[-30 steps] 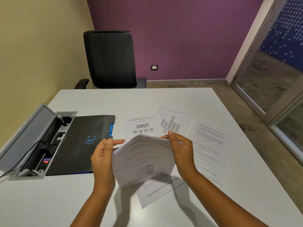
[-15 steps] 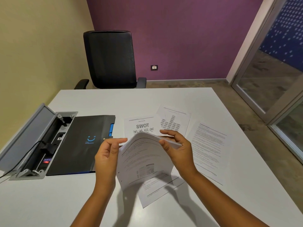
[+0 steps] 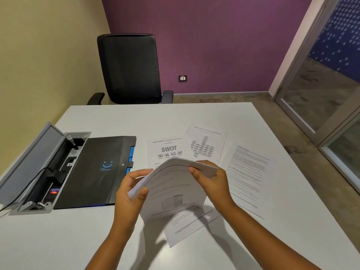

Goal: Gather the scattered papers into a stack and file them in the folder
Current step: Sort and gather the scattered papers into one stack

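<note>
I've got the paper stack (image 3: 171,188) bowed above the table's near middle, left hand (image 3: 130,193) pinching its left edge, right hand (image 3: 212,182) curled over the top right corner. Light, floppy, slippery sheets, so best gripped by opposite edges. The folder (image 3: 93,172) by the left edge looks closed, contents unseen.

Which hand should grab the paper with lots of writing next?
Probably the right hand: the text-filled sheet lies on the table just beside it. The left hand, nearer the black folder, could keep holding the paper stack.
</note>
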A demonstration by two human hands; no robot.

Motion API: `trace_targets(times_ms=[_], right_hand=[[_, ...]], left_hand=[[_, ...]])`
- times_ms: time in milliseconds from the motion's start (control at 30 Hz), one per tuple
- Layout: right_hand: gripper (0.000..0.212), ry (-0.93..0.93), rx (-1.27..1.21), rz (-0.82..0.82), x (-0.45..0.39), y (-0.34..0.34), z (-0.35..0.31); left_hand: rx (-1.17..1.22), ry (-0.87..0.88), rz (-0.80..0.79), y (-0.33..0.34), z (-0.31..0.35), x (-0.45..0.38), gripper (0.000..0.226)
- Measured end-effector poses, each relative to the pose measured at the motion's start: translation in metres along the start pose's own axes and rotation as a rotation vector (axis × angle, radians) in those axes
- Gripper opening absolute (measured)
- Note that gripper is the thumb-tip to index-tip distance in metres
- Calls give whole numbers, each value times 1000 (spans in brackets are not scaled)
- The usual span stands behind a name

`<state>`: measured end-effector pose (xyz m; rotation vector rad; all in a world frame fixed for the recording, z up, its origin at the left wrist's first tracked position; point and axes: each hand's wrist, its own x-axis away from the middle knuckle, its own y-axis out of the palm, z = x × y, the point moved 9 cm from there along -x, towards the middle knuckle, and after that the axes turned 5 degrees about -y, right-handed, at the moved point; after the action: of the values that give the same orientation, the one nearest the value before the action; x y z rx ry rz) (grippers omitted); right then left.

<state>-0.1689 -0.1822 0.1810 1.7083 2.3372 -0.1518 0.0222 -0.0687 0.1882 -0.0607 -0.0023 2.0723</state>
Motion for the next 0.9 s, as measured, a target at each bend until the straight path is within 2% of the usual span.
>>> trace_targets(times_ms=[133, 233, 333, 433, 467, 533, 600, 667, 733, 800, 900], right_hand=[[19, 102, 3, 22, 5, -11, 33], [20, 190, 77, -5, 15, -14, 66], [12, 300, 256, -94, 31, -18, 106], [30, 348, 398, -150, 48, -23, 135], [28, 353, 418, -148, 51, -23, 137], [9, 400, 446, -163, 53, -21, 141], [11, 447, 449, -192, 52, -18, 147], [6, 518, 398, -191, 53, -16, 152], [17, 556, 392, -202, 55, -19, 158], [19, 598, 433, -196, 59, -28, 163], [24, 659, 504, -108, 66, -54, 172]], left_hand=[[-75, -128, 44, -5, -41, 3, 30], [-129, -296, 145, -15, -88, 5, 34], [-203, -408, 163, -19, -124, 10, 34], [-240, -455, 170, -22, -141, 16, 33], [-248, -453, 184, -25, -144, 17, 32], [-240, -461, 224, -30, -148, 18, 28], [-207, -479, 267, -34, -151, 20, 21], [-189, -509, 297, -39, -157, 22, 21], [-186, -561, 306, -45, -167, 24, 26], [-197, -620, 318, -52, -177, 29, 22], [-248, -698, 337, -63, -189, 40, 20]])
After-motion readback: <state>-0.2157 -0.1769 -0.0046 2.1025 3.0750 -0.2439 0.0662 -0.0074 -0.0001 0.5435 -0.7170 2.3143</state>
